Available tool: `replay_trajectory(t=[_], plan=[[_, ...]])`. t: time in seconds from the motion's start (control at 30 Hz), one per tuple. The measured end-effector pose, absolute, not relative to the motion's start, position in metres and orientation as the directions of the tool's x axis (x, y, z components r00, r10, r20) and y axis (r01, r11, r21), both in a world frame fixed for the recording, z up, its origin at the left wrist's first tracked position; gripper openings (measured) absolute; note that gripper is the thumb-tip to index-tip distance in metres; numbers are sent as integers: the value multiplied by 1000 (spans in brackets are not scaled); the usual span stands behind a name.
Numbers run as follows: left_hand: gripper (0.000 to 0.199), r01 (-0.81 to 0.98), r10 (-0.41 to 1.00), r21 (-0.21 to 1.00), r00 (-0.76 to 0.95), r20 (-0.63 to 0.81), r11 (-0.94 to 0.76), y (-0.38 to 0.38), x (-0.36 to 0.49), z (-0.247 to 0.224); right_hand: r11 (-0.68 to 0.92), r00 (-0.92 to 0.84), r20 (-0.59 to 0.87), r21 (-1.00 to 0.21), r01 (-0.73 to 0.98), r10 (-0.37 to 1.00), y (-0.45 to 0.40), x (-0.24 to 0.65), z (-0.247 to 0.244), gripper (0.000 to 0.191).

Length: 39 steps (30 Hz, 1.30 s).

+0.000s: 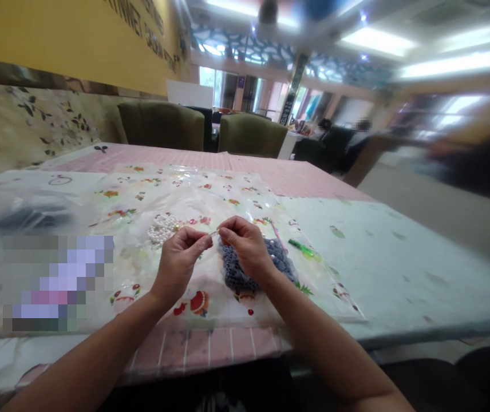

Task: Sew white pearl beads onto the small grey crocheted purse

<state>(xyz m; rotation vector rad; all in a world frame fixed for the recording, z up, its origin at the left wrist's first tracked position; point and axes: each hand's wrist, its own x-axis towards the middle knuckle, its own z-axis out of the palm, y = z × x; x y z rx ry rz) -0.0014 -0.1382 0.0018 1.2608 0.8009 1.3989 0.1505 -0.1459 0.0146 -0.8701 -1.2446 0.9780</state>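
Both my hands meet above the table, fingertips pinched close together around a tiny, thin, light-coloured item between them, too small to identify. My left hand is beside a pile of white beads. My right hand is over a dark blue-grey crocheted piece, hiding part of it. A few white beads show on the crocheted piece to the right of my hand. A green pen-like object lies to its right, and a thin pink stick lies just behind it.
A clear plastic sheet with fruit prints covers the middle of the table. At left are a plastic bag with something dark and a blurred-out item. Black scissors lie at the far left; green chairs stand behind.
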Motion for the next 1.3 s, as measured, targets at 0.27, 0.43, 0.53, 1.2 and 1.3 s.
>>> replay_trajectory(t=[0.27, 0.43, 0.53, 1.2, 1.3], plan=[[10, 186, 798, 783, 8, 603, -594, -140, -4, 0, 209, 68, 197, -916, -343, 978, -146, 141, 9, 20], [7, 448, 591, 496, 94, 801, -744, -138, -5, -1, 139, 77, 118, -901, -410, 990, -147, 139, 6, 26], [8, 508, 519, 391, 134, 844, -767, -137, -5, -1, 99, 61, 80, -894, -438, 995, -147, 139, 6, 30], [15, 278, 809, 831, -225, 544, -481, -119, -23, 17, 283, 233, 288, -958, 58, 929, -177, 231, 20, 12], [17, 180, 801, 846, -272, 534, -503, -116, -24, 20, 260, 211, 303, -942, 211, 929, -185, 248, 17, 10]])
